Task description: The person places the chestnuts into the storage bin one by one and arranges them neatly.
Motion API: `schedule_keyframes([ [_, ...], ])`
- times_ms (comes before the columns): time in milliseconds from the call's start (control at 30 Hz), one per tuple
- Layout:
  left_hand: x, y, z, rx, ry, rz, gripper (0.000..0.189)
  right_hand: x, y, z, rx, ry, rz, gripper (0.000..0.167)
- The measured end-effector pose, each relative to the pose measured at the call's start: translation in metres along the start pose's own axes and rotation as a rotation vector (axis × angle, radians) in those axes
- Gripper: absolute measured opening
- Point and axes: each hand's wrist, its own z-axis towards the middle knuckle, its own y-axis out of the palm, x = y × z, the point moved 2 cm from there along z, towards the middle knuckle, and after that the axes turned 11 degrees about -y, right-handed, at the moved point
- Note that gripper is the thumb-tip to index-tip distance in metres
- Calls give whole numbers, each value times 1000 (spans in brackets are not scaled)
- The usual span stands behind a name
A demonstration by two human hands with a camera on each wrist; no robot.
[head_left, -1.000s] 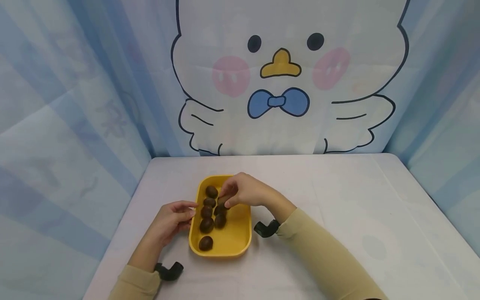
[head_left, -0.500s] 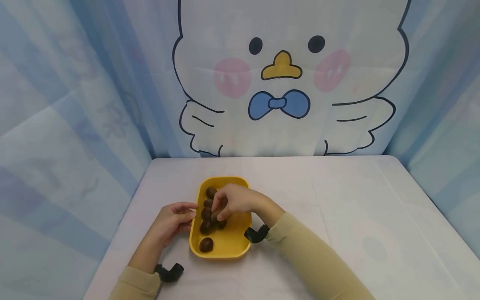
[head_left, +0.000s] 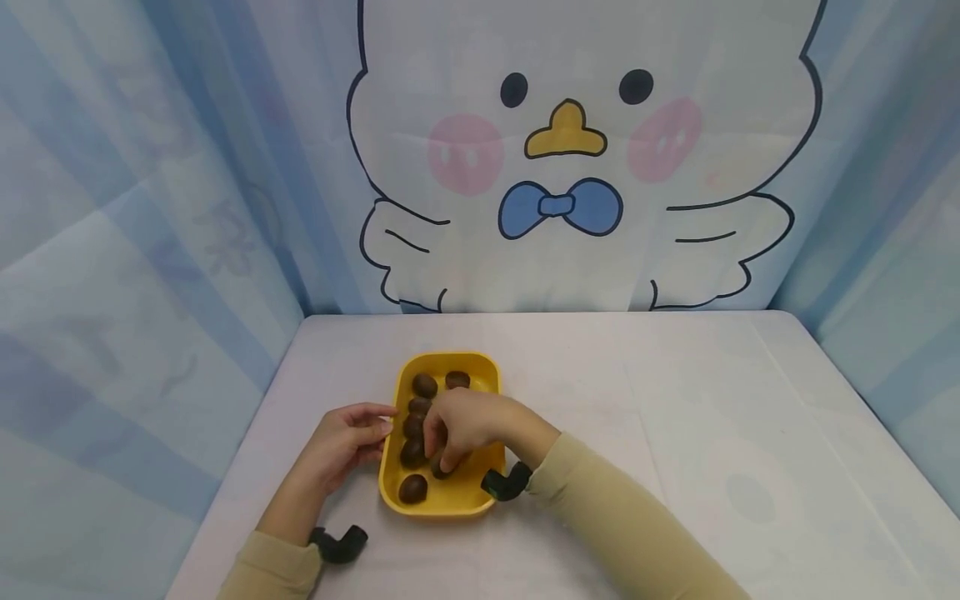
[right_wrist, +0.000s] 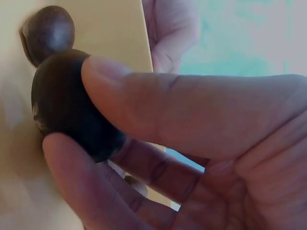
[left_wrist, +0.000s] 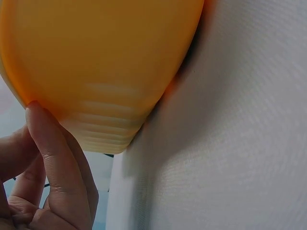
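Note:
A yellow tray (head_left: 480, 492) holds several brown chestnuts, most of them in a column along its left side. My right hand (head_left: 468, 423) reaches into the tray and pinches a dark chestnut (right_wrist: 72, 100) between thumb and fingertips. Another chestnut (right_wrist: 50, 31) sits right beside the held one. One chestnut (head_left: 457, 380) lies at the far right of the tray, and one chestnut (head_left: 412, 489) near its front left. With thumb and fingertips, my left hand (head_left: 351, 435) holds the tray's left rim. The right hand covers part of the tray's middle.
A white cloth-covered table (head_left: 675, 433) extends under and around the tray. Behind it hangs a curtain (head_left: 555, 258) with a cartoon bird, and more curtains stand at both sides. A black curved piece (head_left: 341, 546) is at the left wrist, another (head_left: 506, 482) at the right.
My right hand has moved within the tray towards its near side and now pinches a chestnut there. The far-right chestnut has come into sight. The left hand stays at the rim.

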Motion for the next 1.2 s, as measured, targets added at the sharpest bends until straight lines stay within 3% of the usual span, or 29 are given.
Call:
schedule_keyframes([
  [267,0,0,-1,-10,11,-5,40,-10,8,2,-30,-13,-93,22],
  [567,-1,-1,1,-12,15,-8,40,-14,13,1,-23,52,-128,30],
  [833,-2,0,2,-5,8,-4,40,-8,9,-3,-24,24,-44,27],
  [1200,-1,0,3,-9,13,-4,40,5,-4,-14,54,14,52,30],
])
